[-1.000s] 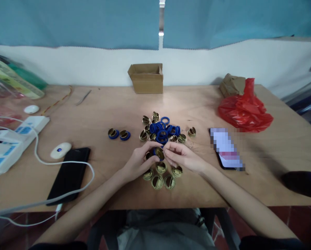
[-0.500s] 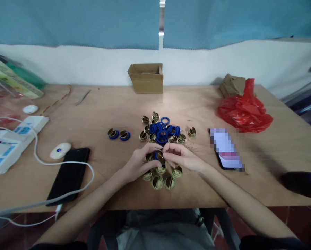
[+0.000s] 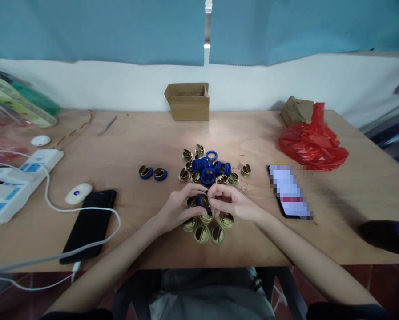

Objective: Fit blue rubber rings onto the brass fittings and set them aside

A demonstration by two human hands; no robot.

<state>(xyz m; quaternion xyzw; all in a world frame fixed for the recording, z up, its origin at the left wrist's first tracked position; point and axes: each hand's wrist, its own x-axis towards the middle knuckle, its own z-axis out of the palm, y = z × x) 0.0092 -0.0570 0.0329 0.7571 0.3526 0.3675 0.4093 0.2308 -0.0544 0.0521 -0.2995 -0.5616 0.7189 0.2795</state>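
Between thumb and fingers, my left hand (image 3: pixel 179 208) grips a round gold-coloured metal piece with a blue ring (image 3: pixel 202 202) around it. My right hand (image 3: pixel 231 202) is closed in a pinch at the right edge of that same piece; its fingertips partly cover it. Just beyond the hands lies a heap of loose blue rings (image 3: pixel 207 176) mixed with gold metal pieces (image 3: pixel 184 174) that have raised flaps. More gold pieces (image 3: pixel 202 233) lie below the hands, near the table edge. Left of the heap, two gold pieces with blue rings (image 3: pixel 159 174) sit side by side.
An open cardboard box (image 3: pixel 190 109) stands at the back. To the right are a lit phone (image 3: pixel 291 189), a red plastic bag (image 3: pixel 311 146) and a dark bottle (image 3: pixel 386 235). On the left lie a black phone (image 3: pixel 89 226), a white cable (image 3: pixel 82 208) and a power strip (image 3: pixel 35 173).
The fingers shift slightly around the held piece, which is turned a little. Both hands stay in about the same place, and the other pieces have not moved.
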